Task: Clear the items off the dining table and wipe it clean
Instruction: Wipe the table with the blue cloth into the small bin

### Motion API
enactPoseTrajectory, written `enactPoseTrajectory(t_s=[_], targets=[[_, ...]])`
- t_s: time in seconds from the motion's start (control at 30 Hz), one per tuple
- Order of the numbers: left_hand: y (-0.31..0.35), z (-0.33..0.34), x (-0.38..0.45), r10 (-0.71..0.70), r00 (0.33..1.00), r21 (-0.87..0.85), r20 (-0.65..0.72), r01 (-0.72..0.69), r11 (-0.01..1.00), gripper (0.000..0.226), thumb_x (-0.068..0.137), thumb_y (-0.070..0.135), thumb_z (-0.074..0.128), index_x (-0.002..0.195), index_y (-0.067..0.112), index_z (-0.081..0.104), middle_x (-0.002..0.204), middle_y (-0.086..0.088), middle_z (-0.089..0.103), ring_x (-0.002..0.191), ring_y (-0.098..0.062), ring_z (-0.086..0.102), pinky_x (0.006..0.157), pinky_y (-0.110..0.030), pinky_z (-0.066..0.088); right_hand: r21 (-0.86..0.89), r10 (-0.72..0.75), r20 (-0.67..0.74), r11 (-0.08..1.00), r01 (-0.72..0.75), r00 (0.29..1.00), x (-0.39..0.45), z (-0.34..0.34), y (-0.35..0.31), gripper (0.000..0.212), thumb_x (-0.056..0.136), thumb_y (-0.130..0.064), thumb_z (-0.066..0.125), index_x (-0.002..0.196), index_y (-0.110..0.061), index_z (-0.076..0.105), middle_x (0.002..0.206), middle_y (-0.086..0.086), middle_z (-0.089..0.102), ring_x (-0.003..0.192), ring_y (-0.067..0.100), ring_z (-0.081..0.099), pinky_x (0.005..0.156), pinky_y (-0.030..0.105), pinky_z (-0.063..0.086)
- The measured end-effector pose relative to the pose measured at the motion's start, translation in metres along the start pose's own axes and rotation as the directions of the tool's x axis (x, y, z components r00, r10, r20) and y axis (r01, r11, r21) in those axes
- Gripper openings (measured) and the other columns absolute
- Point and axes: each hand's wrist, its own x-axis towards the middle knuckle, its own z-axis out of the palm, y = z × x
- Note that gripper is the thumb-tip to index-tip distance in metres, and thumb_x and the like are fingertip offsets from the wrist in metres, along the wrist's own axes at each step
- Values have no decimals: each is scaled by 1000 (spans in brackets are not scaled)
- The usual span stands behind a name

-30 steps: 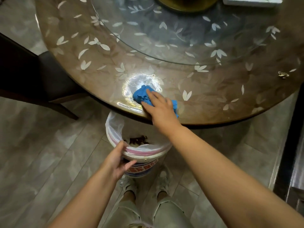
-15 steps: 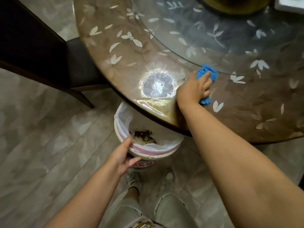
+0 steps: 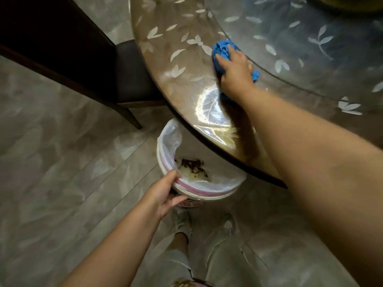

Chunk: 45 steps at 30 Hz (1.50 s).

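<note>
My right hand (image 3: 235, 69) presses the blue cloth (image 3: 221, 48) flat on the dining table (image 3: 176, 59), fingers spread over it, at about one o'clock from me. A second ago it sat at the near rim above the bucket; it has now swept inward and leftward, up to the glass turntable (image 3: 300, 34). My left hand (image 3: 163, 195) still curls round the rim of the lined bucket (image 3: 207, 191) at six o'clock, under the table edge. I judge this stretch nearly wiped; scraps lie inside.
</note>
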Motion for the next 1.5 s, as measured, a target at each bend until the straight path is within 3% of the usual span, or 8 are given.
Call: enactPoseTrajectory(t_s=[0.47,0.8,0.87,0.97,1.07,1.17,1.33,1.5], targets=[[-33,1,-14,8,1000,-17,-21,-9,1000,11,89,13,57,99,9,61,94,-10,69,100,-25,66,81,-40,57,207,-407,120,902,378,905,-149,33,-21,43,75,-11,47,107,-16,76,135,9,60,121,36,53,90,40,27],[-96,16,-53,16,1000,2,-10,-16,1000,9,92,14,54,90,10,62,83,-8,65,88,-21,63,59,-32,60,340,-273,154,917,209,949,-279,18,-3,43,78,-10,46,111,-13,73,134,11,58,125,30,49,101,43,35],[-110,18,-59,7,1000,-9,-4,-7,1000,9,93,15,53,91,12,62,81,-7,65,84,-20,63,55,-31,59,427,-140,198,903,43,970,-295,18,9,42,85,-6,44,118,-13,69,134,8,58,124,23,50,107,36,36],[-130,22,-69,-17,1000,29,7,17,999,8,92,16,54,91,13,61,85,-6,65,84,-18,63,58,-32,59,681,283,227,638,-360,932,-320,-1,25,42,89,1,44,121,-16,64,121,1,61,108,12,56,86,16,44],[-147,27,-74,-34,999,88,19,32,996,8,91,17,56,92,11,61,84,-6,65,81,-17,63,54,-31,59,824,492,352,241,-513,796,-345,-16,41,40,84,5,44,107,-18,67,110,8,66,93,21,64,78,32,53],[-164,33,-74,-39,998,149,55,30,988,14,91,18,58,101,9,60,84,-7,64,80,-16,62,53,-30,59,874,585,359,63,-482,728,-376,-31,52,36,79,0,46,96,-21,70,108,13,70,99,32,67,91,49,53],[-193,48,-83,-64,990,188,128,39,981,19,90,19,60,106,10,60,90,-9,63,82,-18,61,49,-31,59,935,699,348,-206,-290,625,-429,-56,69,34,88,6,39,108,-7,65,105,17,68,89,29,68,76,39,56],[-218,56,-108,-106,978,142,181,80,987,32,92,22,59,122,9,59,118,-16,62,98,-22,61,51,-36,60,945,740,328,-263,-196,587,-465,-75,80,39,89,4,39,119,-6,62,109,18,68,91,30,70,71,36,56]])
